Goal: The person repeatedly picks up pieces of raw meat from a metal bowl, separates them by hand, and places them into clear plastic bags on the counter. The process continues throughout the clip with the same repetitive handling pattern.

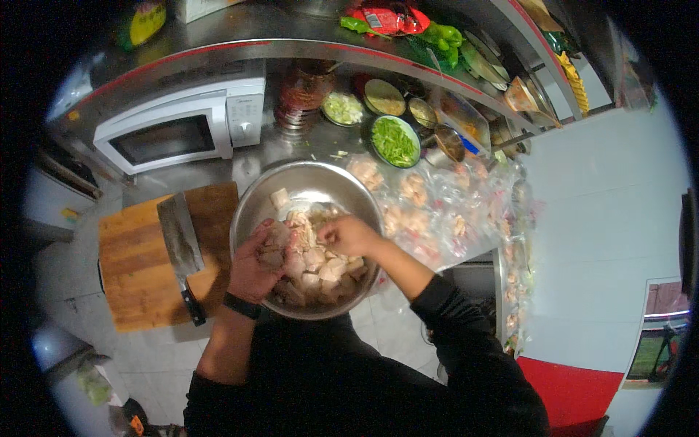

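A large stainless steel bowl stands before me with pale food chunks and a cluster of thin, light strips or mushrooms in it. My left hand, with a black wristband, is over the bowl's left side and cups a translucent, blurred item that looks like a thin plastic bag. Over the right side of the bowl is my right hand, its fingers curled; whether anything is between them is too blurred to tell. Filled clear plastic bags lie to the right of the bowl.
A cleaver lies on a wooden cutting board at left. Behind stand a white microwave, a bowl of chopped greens, a bowl of sliced scallions and other small bowls. A metal shelf with green peppers runs above.
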Tool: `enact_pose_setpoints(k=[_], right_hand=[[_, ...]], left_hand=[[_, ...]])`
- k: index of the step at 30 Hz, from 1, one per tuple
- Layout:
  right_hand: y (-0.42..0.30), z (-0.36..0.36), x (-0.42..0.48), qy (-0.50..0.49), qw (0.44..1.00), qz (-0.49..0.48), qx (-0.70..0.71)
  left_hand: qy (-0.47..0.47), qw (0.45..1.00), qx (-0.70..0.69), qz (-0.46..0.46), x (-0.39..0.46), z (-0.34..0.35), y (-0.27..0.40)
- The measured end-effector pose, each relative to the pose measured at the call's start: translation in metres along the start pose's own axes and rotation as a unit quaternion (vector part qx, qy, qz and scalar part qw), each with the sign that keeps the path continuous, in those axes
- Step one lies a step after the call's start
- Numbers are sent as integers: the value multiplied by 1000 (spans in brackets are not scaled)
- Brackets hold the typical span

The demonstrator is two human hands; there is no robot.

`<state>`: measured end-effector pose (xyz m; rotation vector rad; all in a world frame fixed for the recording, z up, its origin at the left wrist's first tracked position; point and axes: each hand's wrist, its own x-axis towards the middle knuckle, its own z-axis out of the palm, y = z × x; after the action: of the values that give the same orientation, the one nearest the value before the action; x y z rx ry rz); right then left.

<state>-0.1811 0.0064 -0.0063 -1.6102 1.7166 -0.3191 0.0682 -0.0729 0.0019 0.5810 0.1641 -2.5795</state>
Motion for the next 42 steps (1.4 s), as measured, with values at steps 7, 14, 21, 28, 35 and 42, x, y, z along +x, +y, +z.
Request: enact_pose_setpoints(k=[7,14,21,28,35,42], right_hand=[[4,59,-14,93,973,-121,-173],[-14,48,5,-15,976,-19,-217],[12,44,1,111,975,31,187],[-19,0,-32,58,870,154,464],[-50,16,-55,155,924,-20,349],[-62,38,-62,177,929,25,323]], left_hand=[[-61,998,-21,14,-16,-20,11],[-39,999,-1,31,-27,-23,9],[-19,999,-28,-16,-18,-27,5],[19,998,-20,-64,-4,-24,-7],[-38,894,437,93,33,-58,-55],[-129,826,525,157,18,-49,-53]])
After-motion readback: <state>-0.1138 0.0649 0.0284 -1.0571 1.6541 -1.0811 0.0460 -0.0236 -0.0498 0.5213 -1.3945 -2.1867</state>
